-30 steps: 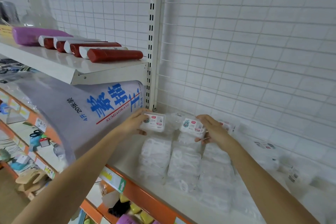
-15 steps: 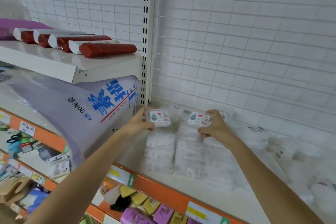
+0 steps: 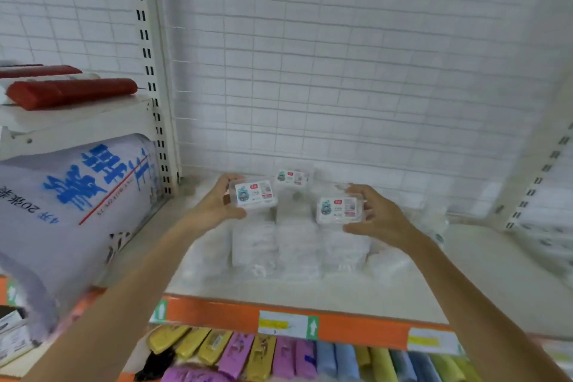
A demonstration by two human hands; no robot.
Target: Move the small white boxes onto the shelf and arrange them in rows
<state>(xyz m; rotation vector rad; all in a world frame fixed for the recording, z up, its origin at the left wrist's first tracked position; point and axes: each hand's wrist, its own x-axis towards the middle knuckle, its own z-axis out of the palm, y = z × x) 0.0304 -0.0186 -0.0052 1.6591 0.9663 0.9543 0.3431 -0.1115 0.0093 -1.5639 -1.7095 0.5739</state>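
Several small white boxes stand in three rows (image 3: 296, 245) on the cream shelf (image 3: 310, 295), running from front to back. My left hand (image 3: 217, 203) grips one labelled box (image 3: 255, 194) at the back of the left row. Over the right row, my right hand (image 3: 379, 217) holds a second labelled box (image 3: 339, 210) by its right end. A third labelled box (image 3: 291, 177) sits at the back of the middle row, free of both hands.
A large white sack with blue lettering (image 3: 71, 211) lies on the shelf to the left. Red rolls (image 3: 71, 91) rest on a higher shelf. A white wire grid backs the shelf. Coloured packets (image 3: 279, 357) fill the shelf below the orange edge strip (image 3: 217, 316).
The view has swung right and down, centring the rows. Both hands still hold their boxes; the right-hand box has come slightly forward and lower over the right row.
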